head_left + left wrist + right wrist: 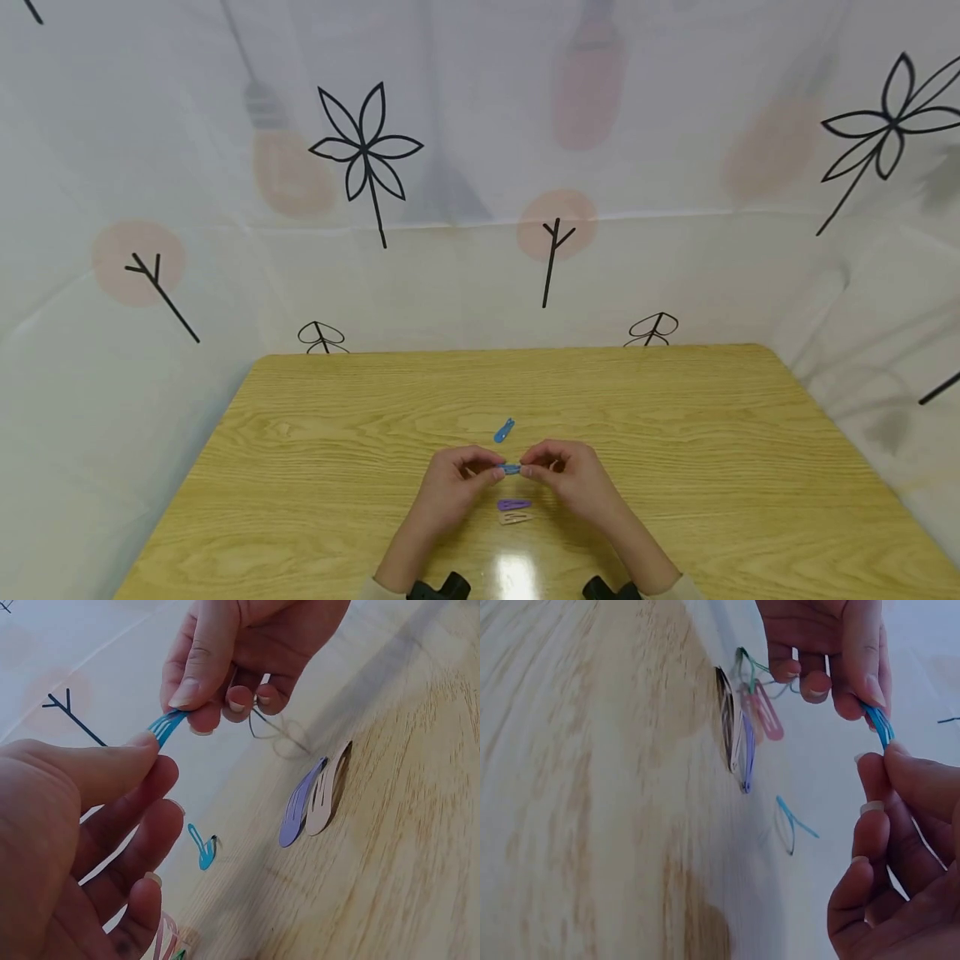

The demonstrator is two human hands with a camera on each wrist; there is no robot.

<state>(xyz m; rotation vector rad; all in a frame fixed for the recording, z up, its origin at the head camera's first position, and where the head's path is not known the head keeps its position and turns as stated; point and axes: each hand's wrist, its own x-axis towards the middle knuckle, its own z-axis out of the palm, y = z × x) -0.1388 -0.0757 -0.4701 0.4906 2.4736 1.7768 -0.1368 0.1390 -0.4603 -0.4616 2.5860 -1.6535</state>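
Observation:
A blue snap hair clip [511, 469] is held level over the table between both hands. My left hand [453, 485] pinches one end with thumb and forefinger, and my right hand [576, 479] pinches the other. Their remaining fingers are loosely curled, and the fingertips cover the clip's ends. Just beyond the hands lies a second blue hair clip [205, 851], its two parts sprung apart. Nearer the body, a purple hair clip [513, 504] and a beige hair clip [515, 518] lie side by side.
The wood-grain table [337, 417] runs back to a pale cloth [465, 275] printed with plants. A pink clip-shaped piece [768, 714] with green beside it shows in the right wrist view. Black wrist devices [442, 587] sit at the front.

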